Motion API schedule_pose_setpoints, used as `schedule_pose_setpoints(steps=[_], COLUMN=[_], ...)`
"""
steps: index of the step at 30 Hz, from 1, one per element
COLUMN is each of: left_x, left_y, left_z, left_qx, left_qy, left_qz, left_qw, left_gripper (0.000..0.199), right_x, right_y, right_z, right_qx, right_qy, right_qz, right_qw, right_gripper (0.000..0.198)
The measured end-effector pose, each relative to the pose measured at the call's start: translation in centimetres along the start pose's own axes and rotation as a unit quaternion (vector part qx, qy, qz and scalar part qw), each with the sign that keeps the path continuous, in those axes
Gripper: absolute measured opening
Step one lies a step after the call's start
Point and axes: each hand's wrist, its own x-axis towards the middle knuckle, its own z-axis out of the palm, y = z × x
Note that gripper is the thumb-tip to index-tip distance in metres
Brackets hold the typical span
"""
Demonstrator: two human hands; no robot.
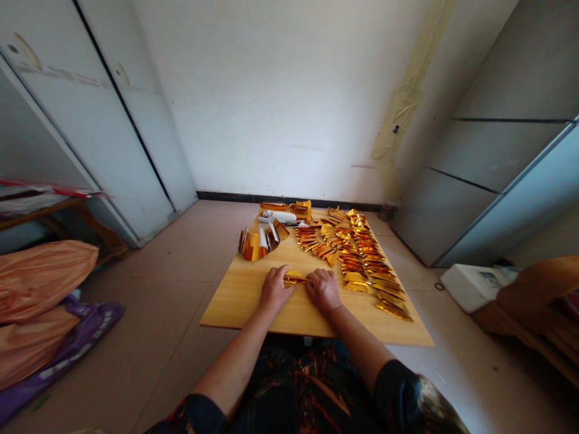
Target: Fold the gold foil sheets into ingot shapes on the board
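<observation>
Between my two hands, near the front of the wooden board (pixel 230 295), is a gold foil paper ingot (pixel 295 277). My left hand (pixel 275 290) grips its left end, thumb and fingers curled around it. At the other end, my right hand (pixel 324 290) is closed with its fingers bent over the tip. To the right, rows of folded gold foil pieces (pixel 353 262) lie overlapping on the board. Beyond my left hand stands a fanned bundle of gold and white foil sheets (pixel 262 241).
More foil sheets and a white bundle (pixel 280 216) lie at the board's far edge, near the wall (pixel 280 108). A grey fridge (pixel 474 150) and a white box (pixel 465 286) stand at right. Cabinets (pixel 122 120) and orange and purple bags (pixel 40 289) are at left.
</observation>
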Motion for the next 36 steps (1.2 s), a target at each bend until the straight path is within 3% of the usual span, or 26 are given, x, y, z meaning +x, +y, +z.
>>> schedule_pose_setpoints(steps=[8,28,36], left_x=[-0.1,0.2,0.9], left_y=[-1.4,-1.6,0.1], left_z=[-0.1,0.2,0.0], left_qx=[-0.081,-0.101,-0.164], left_qy=[0.029,0.037,0.064], left_qz=[-0.004,0.0,-0.005], left_qw=[0.996,0.994,0.984], left_gripper=[0.053,0.035,0.044], right_x=[0.1,0.3,1.2], right_y=[-0.1,0.2,1.5], right_z=[-0.1,0.5,-1.8], right_qx=[-0.014,-0.017,-0.004], right_qy=[-0.002,-0.005,0.039], right_qz=[0.006,0.045,0.064], right_qw=[1.0,0.999,0.997], right_gripper=[0.017,0.022,0.024])
